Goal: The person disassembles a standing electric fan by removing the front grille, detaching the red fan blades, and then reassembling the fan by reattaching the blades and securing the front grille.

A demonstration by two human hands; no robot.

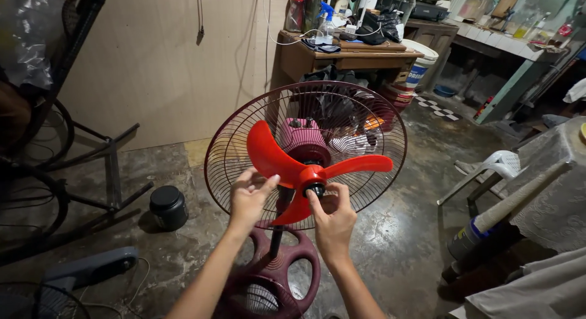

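Standing on its stem at the middle of the room, the red fan blade (305,166) sits in front of the dark red rear grille (305,154), with the front guard off so the hub is bare. The right hand (332,218) pinches the small black hub cap (315,189) between thumb and fingertips, as one grips a cap to twist it. The left hand (249,197) closes its fingers on the lower edge of one blade, which seems meant to stop the blade from spinning. Below, the maroon base (278,276) rests on a stained, glossy concrete floor (390,233). A black jar (168,206) stands to the left near a metal frame (110,166); a cluttered wooden desk (342,53) stands against the back wall.
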